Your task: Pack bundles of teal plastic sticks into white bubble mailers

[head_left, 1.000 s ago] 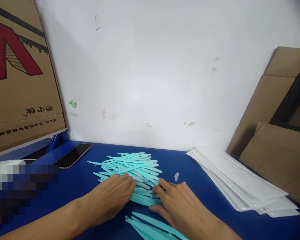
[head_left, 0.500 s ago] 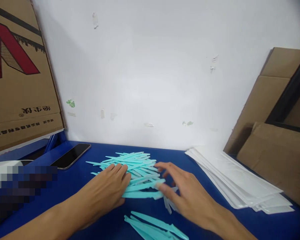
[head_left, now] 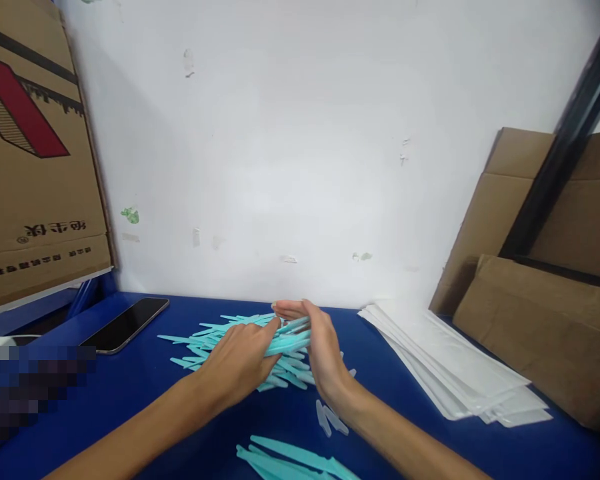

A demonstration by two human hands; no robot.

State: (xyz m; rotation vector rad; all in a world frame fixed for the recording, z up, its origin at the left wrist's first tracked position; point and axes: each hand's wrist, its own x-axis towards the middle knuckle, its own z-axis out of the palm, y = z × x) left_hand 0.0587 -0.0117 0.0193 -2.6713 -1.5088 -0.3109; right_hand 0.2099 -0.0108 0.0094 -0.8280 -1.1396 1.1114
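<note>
A heap of turquoise eyebrow razors lies on the blue table. My left hand is closed round a bunch of razors just above the heap. Their ends point right, towards my other hand. My right hand stands upright with its fingers stretched out, its palm against the ends of the bunch. In front of both hands, at the bottom of the view, lies a smaller group of razors. Several clear blade caps lie beside my right wrist.
A stack of white plastic bags lies on the right, by folded cardboard. At the left is a phone on the blue table, below a large printed carton. A white wall closes off the back.
My left hand has lifted a bunch of razors off the heap. My right hand has turned upright and moved against their ends. The view has shifted slightly.
</note>
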